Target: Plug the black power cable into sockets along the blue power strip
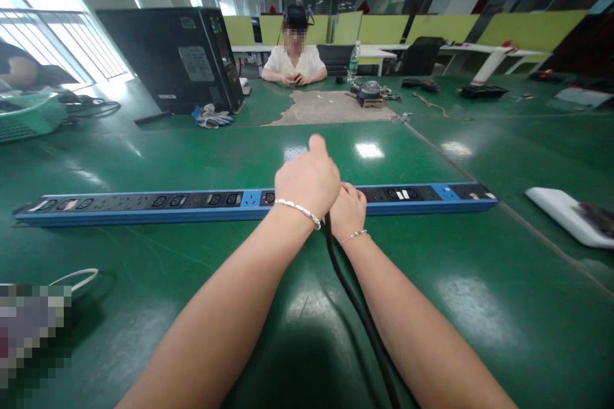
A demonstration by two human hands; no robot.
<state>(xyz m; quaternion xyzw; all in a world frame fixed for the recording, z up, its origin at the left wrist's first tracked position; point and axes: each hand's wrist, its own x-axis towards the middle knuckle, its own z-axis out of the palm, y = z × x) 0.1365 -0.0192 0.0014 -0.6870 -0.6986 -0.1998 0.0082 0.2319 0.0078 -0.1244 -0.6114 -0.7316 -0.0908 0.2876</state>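
Note:
A long blue power strip with black socket sections lies across the green table. My left hand is closed over its middle, thumb raised, and hides part of the strip. Close beside it, my right hand is closed with bent fingers around the upper end of a black cable. From between the hands the cable runs down toward me. Its end is hidden behind my hands, so I cannot make out what my left fingers hold.
Across the table sits a person. A black computer case, gloves, a green basket and a water bottle stand toward the back. At right lies a white object; at left, a blurred-out item.

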